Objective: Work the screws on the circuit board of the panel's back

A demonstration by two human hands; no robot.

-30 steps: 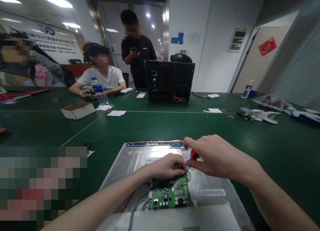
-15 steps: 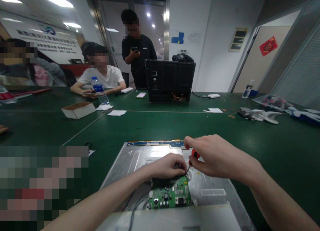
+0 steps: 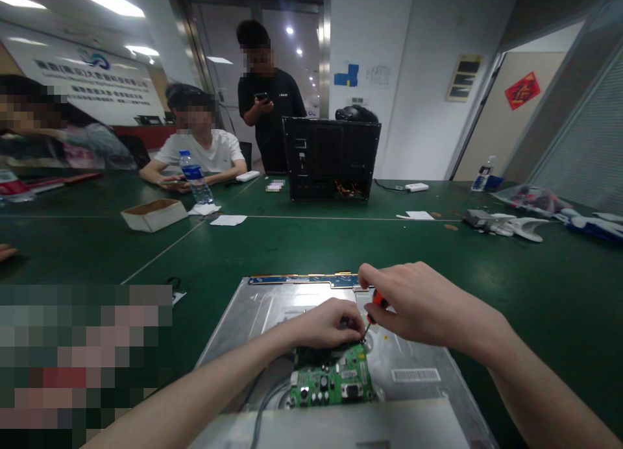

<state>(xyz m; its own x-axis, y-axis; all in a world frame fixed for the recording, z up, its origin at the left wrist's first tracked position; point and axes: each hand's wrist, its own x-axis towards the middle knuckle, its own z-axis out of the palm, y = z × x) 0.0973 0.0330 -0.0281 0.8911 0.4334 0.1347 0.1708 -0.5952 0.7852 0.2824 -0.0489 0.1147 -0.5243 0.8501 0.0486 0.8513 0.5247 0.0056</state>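
A screwdriver [image 3: 379, 300] with a red and black handle is gripped in my right hand [image 3: 413, 303], its thin shaft slanting down to the left. Its tip meets the upper right corner of a green circuit board [image 3: 331, 379]. At that same corner my left hand [image 3: 335, 322] is closed, thumb and fingers pinched beside the tip; what they hold, if anything, is hidden. Under both hands lies a silver metal panel [image 3: 418, 355] that carries the board, with a narrow blue circuit strip [image 3: 292, 279] along its far edge. A grey cable [image 3: 263, 407] runs beside the board.
On the green table [image 3: 311, 248] stand a black computer case [image 3: 333, 157], a water bottle [image 3: 195, 176] and an open cardboard box [image 3: 154, 215]. Papers [image 3: 228, 220] lie nearby. White and grey parts [image 3: 506, 224] are at the right. Several people are across the table.
Both hands and the screwdriver stay at the board corner, almost unmoved; the screwdriver handle looks slightly turned. At the far left, a seated person has shifted.
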